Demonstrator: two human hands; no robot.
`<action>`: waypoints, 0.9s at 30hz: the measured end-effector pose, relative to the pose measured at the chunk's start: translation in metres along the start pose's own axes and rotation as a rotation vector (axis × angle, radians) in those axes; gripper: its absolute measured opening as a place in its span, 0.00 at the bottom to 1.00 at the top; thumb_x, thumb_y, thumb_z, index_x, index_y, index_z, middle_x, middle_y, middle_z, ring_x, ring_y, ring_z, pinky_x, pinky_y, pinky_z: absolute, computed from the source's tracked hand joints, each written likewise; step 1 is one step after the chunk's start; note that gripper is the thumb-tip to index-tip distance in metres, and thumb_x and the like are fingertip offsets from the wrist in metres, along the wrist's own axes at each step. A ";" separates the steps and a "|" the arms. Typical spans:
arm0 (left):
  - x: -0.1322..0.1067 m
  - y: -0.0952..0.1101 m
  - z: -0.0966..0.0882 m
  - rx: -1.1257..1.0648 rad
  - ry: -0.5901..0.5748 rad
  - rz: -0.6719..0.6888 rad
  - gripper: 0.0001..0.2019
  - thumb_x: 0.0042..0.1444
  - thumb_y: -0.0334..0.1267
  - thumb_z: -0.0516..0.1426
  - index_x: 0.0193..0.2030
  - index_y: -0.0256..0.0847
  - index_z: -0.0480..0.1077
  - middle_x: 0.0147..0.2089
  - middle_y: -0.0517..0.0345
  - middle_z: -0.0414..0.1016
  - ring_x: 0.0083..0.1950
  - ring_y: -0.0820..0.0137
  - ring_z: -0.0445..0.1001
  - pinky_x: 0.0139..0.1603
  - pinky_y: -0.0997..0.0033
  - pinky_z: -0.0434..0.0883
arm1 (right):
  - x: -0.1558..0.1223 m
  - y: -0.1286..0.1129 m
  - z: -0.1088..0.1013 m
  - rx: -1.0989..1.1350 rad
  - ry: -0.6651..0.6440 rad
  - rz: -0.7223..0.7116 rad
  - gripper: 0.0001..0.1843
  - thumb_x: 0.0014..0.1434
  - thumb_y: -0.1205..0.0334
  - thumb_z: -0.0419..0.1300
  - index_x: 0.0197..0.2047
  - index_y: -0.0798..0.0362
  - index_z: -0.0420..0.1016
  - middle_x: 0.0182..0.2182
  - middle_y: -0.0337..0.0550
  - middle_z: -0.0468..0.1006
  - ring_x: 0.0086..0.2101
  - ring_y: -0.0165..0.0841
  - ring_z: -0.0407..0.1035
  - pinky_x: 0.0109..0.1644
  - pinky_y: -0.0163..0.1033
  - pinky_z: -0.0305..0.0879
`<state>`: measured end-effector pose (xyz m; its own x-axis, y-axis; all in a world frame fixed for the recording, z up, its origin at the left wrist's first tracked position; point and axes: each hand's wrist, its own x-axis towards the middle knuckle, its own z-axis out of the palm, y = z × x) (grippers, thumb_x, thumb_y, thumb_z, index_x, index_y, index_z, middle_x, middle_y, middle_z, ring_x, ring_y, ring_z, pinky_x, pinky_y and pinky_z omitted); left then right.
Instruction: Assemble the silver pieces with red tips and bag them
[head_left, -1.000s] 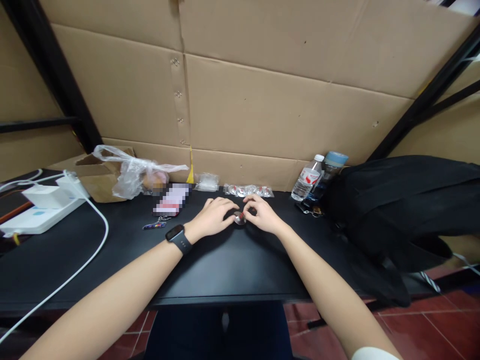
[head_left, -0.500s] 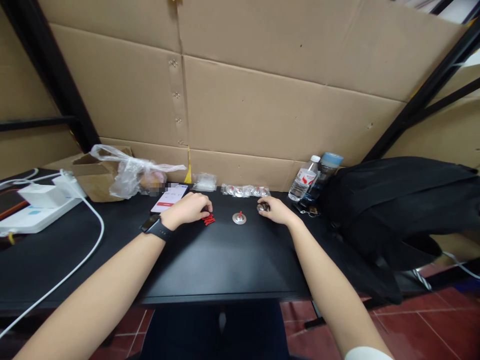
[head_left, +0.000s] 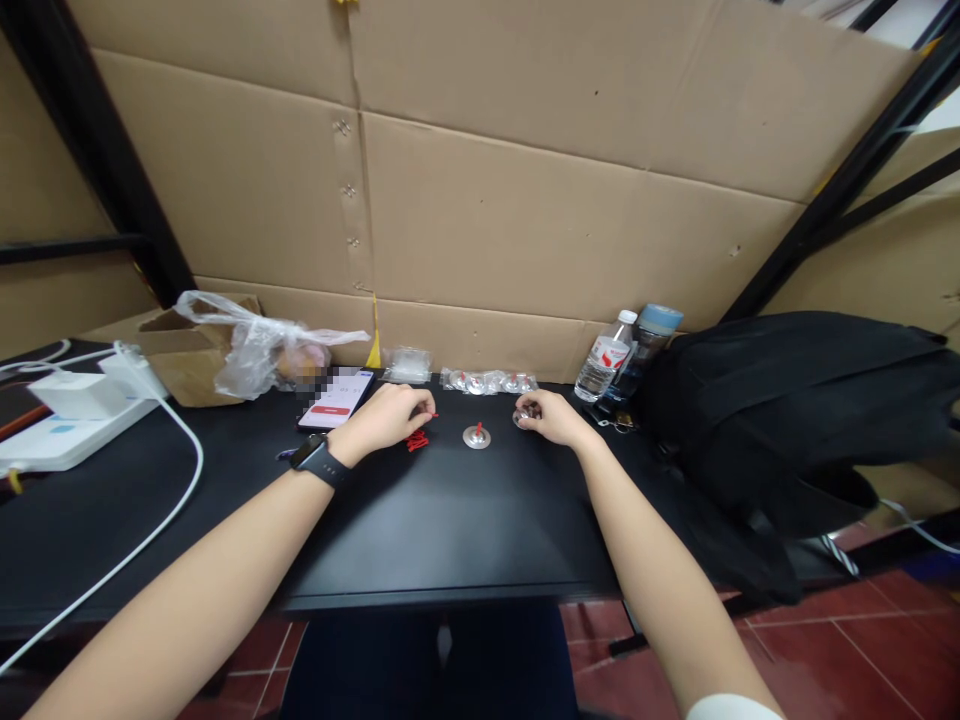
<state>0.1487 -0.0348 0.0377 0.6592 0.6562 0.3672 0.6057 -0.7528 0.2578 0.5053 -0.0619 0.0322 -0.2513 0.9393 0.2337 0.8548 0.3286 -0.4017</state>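
My left hand (head_left: pixel 396 414), with a dark watch on the wrist, is pinched closed; a small red piece (head_left: pixel 435 415) shows at its fingertips. Just below those fingers lies a small pile of similar red pieces (head_left: pixel 417 440) on the black table. To the right, a round silver disc (head_left: pixel 471 438) rests flat with a red piece upright at its centre. My right hand (head_left: pixel 551 415) is closed around the edge of shiny silver discs (head_left: pixel 523 418), partly hidden by the fingers. How many discs are there I cannot tell.
Along the cardboard wall lie clear packets of discs with red parts (head_left: pixel 489 382) and a clear plastic packet (head_left: pixel 407 364). A phone (head_left: pixel 337 397), bagged item and carton (head_left: pixel 191 355) stand left. At right are a water bottle (head_left: pixel 604 358), blue-lidded bottle (head_left: pixel 654 330) and black backpack (head_left: pixel 772 410).
My left hand has risen slightly off the red pile and moved a little right, now with a red piece at its fingertips. My right hand stays at the silver discs.
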 end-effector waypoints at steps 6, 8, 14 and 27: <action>0.004 0.018 0.006 -0.021 0.145 -0.023 0.09 0.63 0.40 0.60 0.47 0.48 0.79 0.42 0.58 0.84 0.47 0.62 0.78 0.52 0.63 0.65 | 0.001 -0.023 0.002 0.174 0.155 -0.113 0.14 0.53 0.64 0.68 0.45 0.51 0.79 0.44 0.44 0.81 0.41 0.37 0.75 0.47 0.42 0.68; 0.004 0.028 0.006 0.004 0.173 -0.048 0.07 0.63 0.40 0.60 0.44 0.49 0.80 0.43 0.58 0.84 0.48 0.61 0.78 0.54 0.61 0.63 | 0.001 -0.037 0.007 0.274 0.194 -0.151 0.15 0.54 0.63 0.68 0.47 0.50 0.78 0.47 0.45 0.80 0.44 0.37 0.75 0.48 0.42 0.69; 0.004 0.053 0.006 -0.065 0.248 -0.104 0.08 0.65 0.43 0.59 0.41 0.50 0.80 0.44 0.61 0.84 0.49 0.62 0.78 0.54 0.60 0.61 | -0.003 -0.083 0.031 0.566 0.241 -0.250 0.17 0.55 0.58 0.70 0.48 0.48 0.77 0.51 0.46 0.77 0.50 0.38 0.73 0.49 0.42 0.71; 0.007 0.062 0.021 -0.459 0.300 -0.180 0.11 0.64 0.44 0.55 0.41 0.42 0.76 0.41 0.56 0.83 0.42 0.63 0.79 0.45 0.67 0.72 | -0.005 -0.102 0.047 0.922 0.211 -0.179 0.23 0.48 0.50 0.76 0.43 0.49 0.74 0.48 0.45 0.77 0.50 0.39 0.75 0.53 0.43 0.73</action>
<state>0.2004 -0.0761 0.0373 0.3679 0.7832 0.5013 0.3974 -0.6198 0.6767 0.3977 -0.0953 0.0308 -0.1799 0.8600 0.4776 0.0959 0.4985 -0.8615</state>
